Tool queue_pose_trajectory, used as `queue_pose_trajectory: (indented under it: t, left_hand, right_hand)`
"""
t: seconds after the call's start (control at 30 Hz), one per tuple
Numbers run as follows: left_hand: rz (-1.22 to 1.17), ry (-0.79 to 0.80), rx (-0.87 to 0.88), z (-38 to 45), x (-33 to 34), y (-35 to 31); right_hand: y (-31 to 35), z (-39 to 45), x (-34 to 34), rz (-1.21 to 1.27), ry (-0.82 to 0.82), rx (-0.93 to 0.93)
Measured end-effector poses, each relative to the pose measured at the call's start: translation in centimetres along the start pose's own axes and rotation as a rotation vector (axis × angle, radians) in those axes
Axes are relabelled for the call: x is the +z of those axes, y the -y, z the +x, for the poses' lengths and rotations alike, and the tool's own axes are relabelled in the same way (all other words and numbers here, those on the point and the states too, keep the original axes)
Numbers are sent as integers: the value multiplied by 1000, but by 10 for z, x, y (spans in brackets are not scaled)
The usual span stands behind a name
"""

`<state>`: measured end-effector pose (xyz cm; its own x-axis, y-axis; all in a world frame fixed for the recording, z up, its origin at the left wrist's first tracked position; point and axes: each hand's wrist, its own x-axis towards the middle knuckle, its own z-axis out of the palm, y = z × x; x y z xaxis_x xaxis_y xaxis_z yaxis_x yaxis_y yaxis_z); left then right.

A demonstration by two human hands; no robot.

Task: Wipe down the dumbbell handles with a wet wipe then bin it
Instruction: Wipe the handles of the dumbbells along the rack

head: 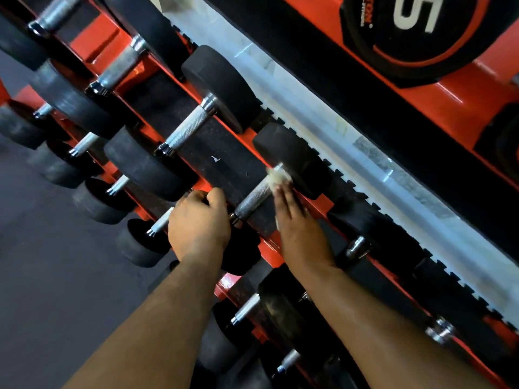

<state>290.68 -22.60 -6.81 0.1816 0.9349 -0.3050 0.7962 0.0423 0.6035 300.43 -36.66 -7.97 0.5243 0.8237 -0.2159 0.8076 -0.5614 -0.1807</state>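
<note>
A dumbbell with a knurled steel handle [254,196] and black heads lies on the top tier of the red rack [269,248]. My right hand [295,226] reaches over the far end of that handle, its fingers pressing a crumpled white wet wipe [276,176] against the bar next to the far head [292,161]. My left hand [198,223] curls over the near black head of the same dumbbell, gripping its top edge. The near head is mostly hidden under that hand.
More dumbbells fill the rack: one with a bright handle [188,127] just left, others [119,67] further left, smaller ones [163,220] on the lower tier. A black weight plate [415,32] hangs at top right. Grey floor [56,276] lies lower left.
</note>
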Motion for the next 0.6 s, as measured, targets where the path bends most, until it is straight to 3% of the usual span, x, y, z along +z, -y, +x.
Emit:
queue_pose_trajectory:
  t: [0.07, 0.17, 0.27, 0.33, 0.47, 0.6]
  left_hand:
    - [17, -3, 1, -1, -1, -2]
    - [32, 2, -9, -1, -1, -2]
    - [38, -1, -4, -1, -1, -3]
    - [39, 0, 2, -1, 0, -3]
    - [20, -21, 15, 1, 2, 0]
    - [22, -37, 22, 3, 2, 4]
  right_hand:
    - [2, -6, 5, 410, -19, 182]
    - [22, 5, 5, 1328, -161, 526]
    - [35, 31, 2, 1919, -308, 835]
    - [34, 52, 5, 2083, -237, 919]
    - [32, 82, 9, 2136, -65, 824]
    - [34, 91, 17, 2132, -105, 821]
